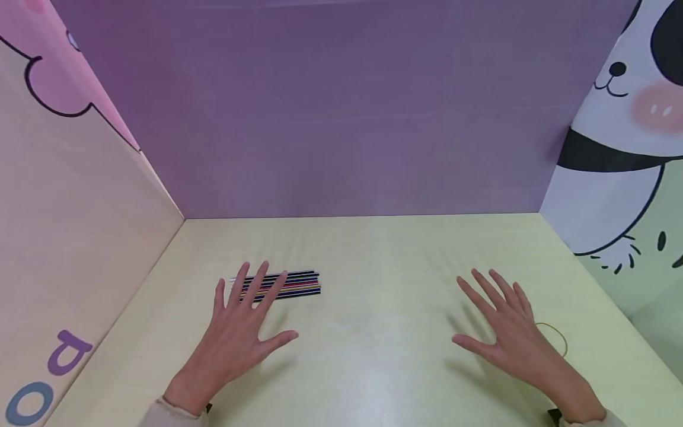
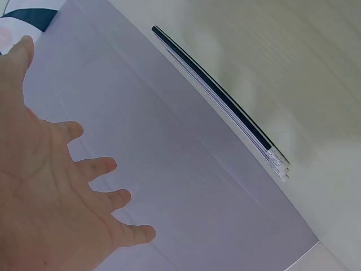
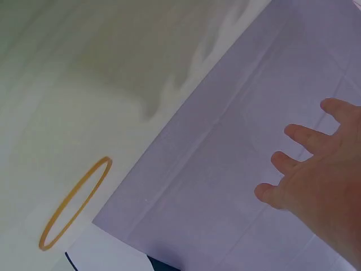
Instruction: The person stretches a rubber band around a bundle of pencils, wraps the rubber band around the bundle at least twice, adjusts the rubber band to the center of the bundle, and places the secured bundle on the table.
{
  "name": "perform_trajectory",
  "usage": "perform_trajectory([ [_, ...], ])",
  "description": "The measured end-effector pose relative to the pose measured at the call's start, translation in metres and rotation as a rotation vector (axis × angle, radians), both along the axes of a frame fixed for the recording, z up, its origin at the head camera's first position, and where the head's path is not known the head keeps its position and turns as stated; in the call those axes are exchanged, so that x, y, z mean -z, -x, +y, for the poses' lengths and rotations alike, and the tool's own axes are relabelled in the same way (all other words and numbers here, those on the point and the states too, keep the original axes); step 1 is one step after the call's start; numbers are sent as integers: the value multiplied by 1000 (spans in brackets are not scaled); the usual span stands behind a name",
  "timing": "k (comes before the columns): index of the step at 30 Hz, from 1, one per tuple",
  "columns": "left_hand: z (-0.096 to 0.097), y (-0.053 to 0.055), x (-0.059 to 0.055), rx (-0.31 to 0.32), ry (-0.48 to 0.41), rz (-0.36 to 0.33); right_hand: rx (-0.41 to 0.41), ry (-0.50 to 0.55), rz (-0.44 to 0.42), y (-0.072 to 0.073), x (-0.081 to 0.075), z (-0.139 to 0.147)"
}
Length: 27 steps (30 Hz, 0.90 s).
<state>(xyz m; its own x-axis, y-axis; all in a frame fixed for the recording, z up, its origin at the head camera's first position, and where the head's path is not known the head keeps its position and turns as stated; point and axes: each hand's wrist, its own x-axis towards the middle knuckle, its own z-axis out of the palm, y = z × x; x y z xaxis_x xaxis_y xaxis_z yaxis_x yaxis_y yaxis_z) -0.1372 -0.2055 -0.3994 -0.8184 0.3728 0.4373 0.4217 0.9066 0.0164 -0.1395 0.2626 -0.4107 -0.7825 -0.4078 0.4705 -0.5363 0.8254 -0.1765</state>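
Note:
A row of thin, pencil-like sticks (image 1: 304, 284) lies flat on the table, mostly dark with some red and yellow lines among them. Their pale ends show in the left wrist view, where the sticks (image 2: 217, 90) lie close together. My left hand (image 1: 235, 341) hovers with fingers spread, overlapping the sticks' left part in the head view. On the right, my right hand (image 1: 514, 341) is likewise spread and holds nothing. Behind its wrist side lies a yellow rubber band (image 1: 565, 343), partly hidden in the head view; the whole loop of the rubber band (image 3: 69, 197) shows in the right wrist view.
The pale table (image 1: 373, 356) is bounded by a purple back wall (image 1: 352, 118), a left panel (image 1: 80, 237) with printed letters, and a right panel (image 1: 640, 284) with a cartoon panda. Both hands cast soft shadows on the tabletop.

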Motion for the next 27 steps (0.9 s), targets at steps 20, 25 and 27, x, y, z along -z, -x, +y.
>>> perform_trajectory([
  [20, -20, 15, -11, 155, -456, -303, -171, 370, -458, 27, -2, -52],
  [25, -30, 20, -8, 189, -649, -326, -207, 479, -563, 37, -5, -74],
  [27, -34, 21, -9, 189, -709, -341, -213, 527, -606, 41, -6, -83],
])
